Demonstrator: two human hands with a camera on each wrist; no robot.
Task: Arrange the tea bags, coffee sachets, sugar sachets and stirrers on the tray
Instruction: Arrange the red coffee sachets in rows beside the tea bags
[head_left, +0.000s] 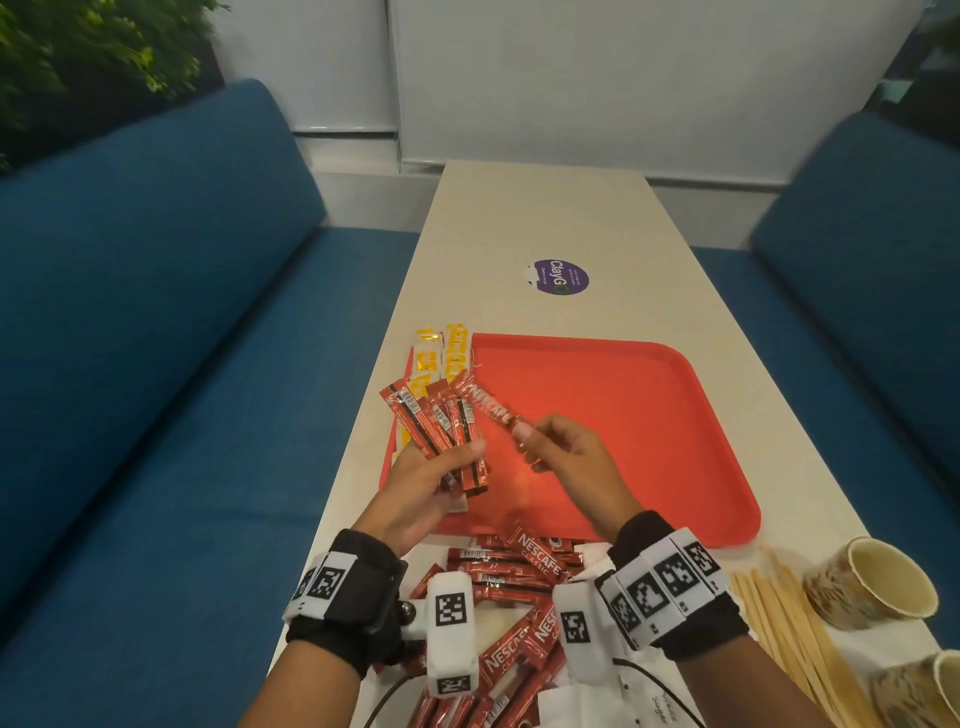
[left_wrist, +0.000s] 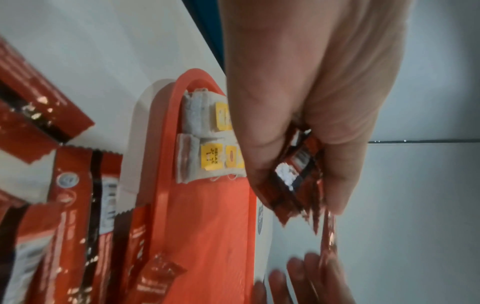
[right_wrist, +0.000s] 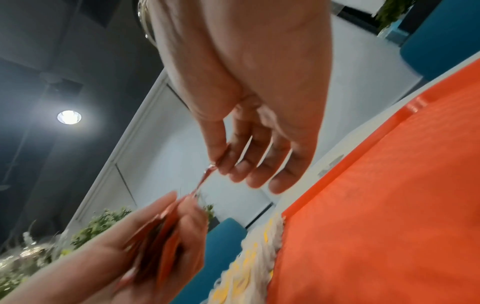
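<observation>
My left hand (head_left: 441, 475) grips a fanned bundle of red coffee sachets (head_left: 434, 428) above the left edge of the red tray (head_left: 649, 415). My right hand (head_left: 566, 462) pinches one more red coffee sachet (head_left: 491, 410) by its near end, beside the bundle. In the left wrist view the bundle (left_wrist: 298, 174) sits between thumb and fingers. Tea bags (head_left: 439, 358) with yellow tags lie in a row along the tray's left side; the left wrist view shows these tea bags (left_wrist: 207, 144) inside the rim. Loose coffee sachets (head_left: 514, 571) are heaped on the table in front of the tray. Wooden stirrers (head_left: 789, 623) lie at the right.
Two paper cups (head_left: 872, 582) stand by the stirrers at the table's right front. White sugar sachets (head_left: 597, 696) lie under my right wrist. A purple round sticker (head_left: 558, 276) marks the table beyond the tray. Blue sofas (head_left: 156, 338) flank the narrow table.
</observation>
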